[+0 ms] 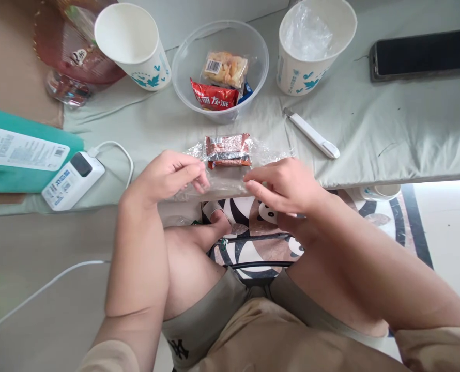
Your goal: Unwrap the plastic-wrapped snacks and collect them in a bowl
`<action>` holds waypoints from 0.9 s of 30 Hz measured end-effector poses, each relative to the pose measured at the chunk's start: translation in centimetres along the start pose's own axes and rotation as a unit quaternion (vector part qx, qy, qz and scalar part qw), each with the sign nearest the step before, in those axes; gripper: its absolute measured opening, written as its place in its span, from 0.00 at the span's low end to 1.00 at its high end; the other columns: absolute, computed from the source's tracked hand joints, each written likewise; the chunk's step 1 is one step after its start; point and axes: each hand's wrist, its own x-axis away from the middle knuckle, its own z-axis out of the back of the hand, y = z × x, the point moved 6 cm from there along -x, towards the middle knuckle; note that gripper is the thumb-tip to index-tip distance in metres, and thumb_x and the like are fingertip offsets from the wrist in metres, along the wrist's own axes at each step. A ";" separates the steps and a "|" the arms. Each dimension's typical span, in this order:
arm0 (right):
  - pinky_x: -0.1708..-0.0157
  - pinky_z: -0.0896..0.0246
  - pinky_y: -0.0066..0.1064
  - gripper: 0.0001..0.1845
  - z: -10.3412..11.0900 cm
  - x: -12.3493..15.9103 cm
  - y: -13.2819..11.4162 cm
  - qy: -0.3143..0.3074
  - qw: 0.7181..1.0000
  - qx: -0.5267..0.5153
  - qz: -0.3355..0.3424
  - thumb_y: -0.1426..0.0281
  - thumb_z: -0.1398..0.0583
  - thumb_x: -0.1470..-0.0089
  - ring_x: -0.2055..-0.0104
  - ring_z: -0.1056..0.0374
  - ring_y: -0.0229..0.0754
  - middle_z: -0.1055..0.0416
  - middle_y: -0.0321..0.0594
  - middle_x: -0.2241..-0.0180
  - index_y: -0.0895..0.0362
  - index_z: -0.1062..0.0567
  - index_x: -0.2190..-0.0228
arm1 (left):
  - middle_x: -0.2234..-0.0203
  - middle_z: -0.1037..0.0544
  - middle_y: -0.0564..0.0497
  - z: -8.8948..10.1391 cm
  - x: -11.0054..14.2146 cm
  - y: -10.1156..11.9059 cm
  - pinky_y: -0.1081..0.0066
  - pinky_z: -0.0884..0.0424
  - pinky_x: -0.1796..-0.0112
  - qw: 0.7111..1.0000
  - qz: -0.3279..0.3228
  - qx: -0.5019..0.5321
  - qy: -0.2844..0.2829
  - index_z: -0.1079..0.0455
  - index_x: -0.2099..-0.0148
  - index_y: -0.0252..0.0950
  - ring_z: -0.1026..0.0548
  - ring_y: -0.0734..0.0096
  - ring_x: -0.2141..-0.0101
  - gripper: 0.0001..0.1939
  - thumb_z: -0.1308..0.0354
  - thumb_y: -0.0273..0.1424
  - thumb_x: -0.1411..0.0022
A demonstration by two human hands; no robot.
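Observation:
On the cloth-covered table in front of me, a small snack in a reddish-brown wrapper (228,151) lies on a clear plastic bag (226,182) spread flat and wrinkled. At the bag's left side is my left hand (171,174), its fingers loosely bent and apart, with nothing visible in them. My right hand (286,182) is over the bag's right side, fingers stretched toward the snack but apart from it. Whether the fingertips touch the film is unclear. Behind the snack, a clear plastic bowl (180,85) holds a red packet (214,96), a bagged pale snack (228,68) and a blue packet.
Paper cups stand left (148,67) and right (297,77) of the bowl; the right one contains crumpled plastic. A white utility knife (311,132) and black phone (426,56) lie rightward. Leftward are a cabled white power bank (73,181), teal container (24,116) and dark red basket (59,46).

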 end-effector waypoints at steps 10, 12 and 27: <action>0.69 0.44 0.35 0.30 -0.4 -0.3 2.5 0.013 0.964 0.126 -0.232 0.61 0.49 0.37 0.71 0.32 0.49 0.23 0.45 0.72 0.54 0.28 0.38 | 0.51 0.19 0.50 1.4 -0.5 -0.7 0.61 0.25 0.49 0.964 -0.066 -0.194 0.171 0.26 0.51 0.41 0.22 0.60 0.50 0.22 0.29 0.34 0.49; 0.67 0.39 0.38 0.36 -0.6 -0.4 2.9 0.056 0.971 0.106 -0.206 0.60 0.47 0.38 0.70 0.31 0.51 0.23 0.46 0.73 0.60 0.36 0.32 | 0.49 0.20 0.49 0.8 -0.6 -1.2 0.60 0.26 0.47 0.968 -0.033 -0.204 0.143 0.27 0.48 0.42 0.22 0.58 0.50 0.25 0.30 0.31 0.50; 0.63 0.33 0.45 0.39 -1.9 0.0 6.1 0.207 0.970 0.037 -0.121 0.58 0.41 0.41 0.65 0.29 0.54 0.21 0.56 0.61 0.61 0.40 0.33 | 0.82 0.28 0.58 5.2 0.3 -2.8 0.69 0.47 0.80 0.833 -0.093 0.173 0.517 0.35 0.70 0.40 0.35 0.79 0.82 0.07 0.38 0.31 0.44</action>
